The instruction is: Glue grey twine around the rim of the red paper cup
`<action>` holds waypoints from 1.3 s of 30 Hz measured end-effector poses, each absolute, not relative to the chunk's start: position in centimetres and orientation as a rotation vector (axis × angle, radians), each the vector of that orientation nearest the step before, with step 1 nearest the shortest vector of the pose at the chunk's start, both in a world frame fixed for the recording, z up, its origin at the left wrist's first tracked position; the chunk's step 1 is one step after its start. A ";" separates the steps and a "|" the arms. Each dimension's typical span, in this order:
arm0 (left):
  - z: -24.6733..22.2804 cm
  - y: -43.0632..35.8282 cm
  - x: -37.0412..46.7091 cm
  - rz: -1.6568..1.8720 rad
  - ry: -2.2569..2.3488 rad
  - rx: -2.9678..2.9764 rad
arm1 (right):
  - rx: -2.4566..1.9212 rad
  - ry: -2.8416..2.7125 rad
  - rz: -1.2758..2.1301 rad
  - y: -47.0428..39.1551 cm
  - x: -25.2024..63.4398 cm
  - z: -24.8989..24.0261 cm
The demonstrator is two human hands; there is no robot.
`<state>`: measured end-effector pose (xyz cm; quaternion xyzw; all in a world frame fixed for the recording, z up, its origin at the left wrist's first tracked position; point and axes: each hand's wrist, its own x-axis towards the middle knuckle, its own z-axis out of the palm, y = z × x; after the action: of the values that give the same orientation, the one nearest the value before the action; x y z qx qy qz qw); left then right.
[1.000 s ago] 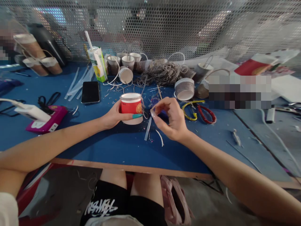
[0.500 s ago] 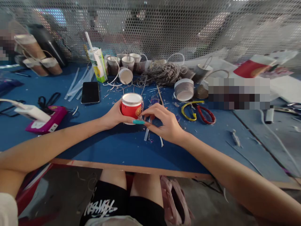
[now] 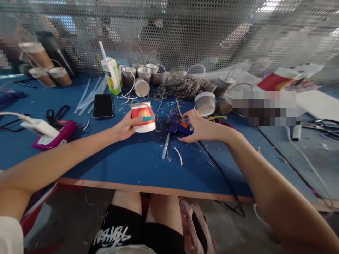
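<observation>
My left hand (image 3: pixel 126 125) is closed around a red and white paper cup (image 3: pixel 143 123) with a gold emblem, held above the table. Its thumb lies across the front and has a teal covering at the tip. Grey cord circles the cup's upper end, and a loose length of the cord (image 3: pixel 158 123) hangs on its right. My right hand (image 3: pixel 200 127) is at a blue glue gun (image 3: pixel 174 127) lying on the table. Thumb and fingers are apart on either side of its handle, with no firm grip visible. A clear glue stick (image 3: pixel 166 146) juts from the gun toward me.
Behind lie a heap of grey cord (image 3: pixel 182 86) and several cord-wrapped cups (image 3: pixel 205 103). A phone (image 3: pixel 102 106), drink carton (image 3: pixel 112 76) and purple power strip (image 3: pixel 57 135) are on the left. Scissors (image 3: pixel 328 125) lie far right. A black cable (image 3: pixel 222 173) runs over the table edge.
My right hand has let go of the cord at the cup and moved right to the glue gun. My left hand has tipped the cup, so its top end no longer faces me.
</observation>
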<state>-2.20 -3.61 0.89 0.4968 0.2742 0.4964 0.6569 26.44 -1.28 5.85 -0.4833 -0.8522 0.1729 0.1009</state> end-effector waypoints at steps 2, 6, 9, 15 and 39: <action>0.8 -3.5 -2.0 1.135 0.595 1.134 | -1.346 -2.580 0.415 -1.2 26.6 5.3; 0.7 -3.6 -1.9 1.156 0.591 1.150 | -1.409 -2.620 0.198 -2.0 25.4 4.7; 1.0 -3.8 -2.1 1.106 0.577 1.119 | -1.471 -2.630 0.018 -2.7 24.5 4.8; 0.8 -3.7 -2.5 1.046 0.587 1.072 | -1.280 -2.361 0.065 -2.0 24.8 5.2; 0.4 -3.9 -1.9 1.051 0.679 1.164 | -0.965 -1.606 1.314 -6.5 21.5 4.8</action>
<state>-1.90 -3.95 0.36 0.5139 0.2995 0.4638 0.6566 21.48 -6.49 4.81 -0.3838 -0.6390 0.5227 0.4138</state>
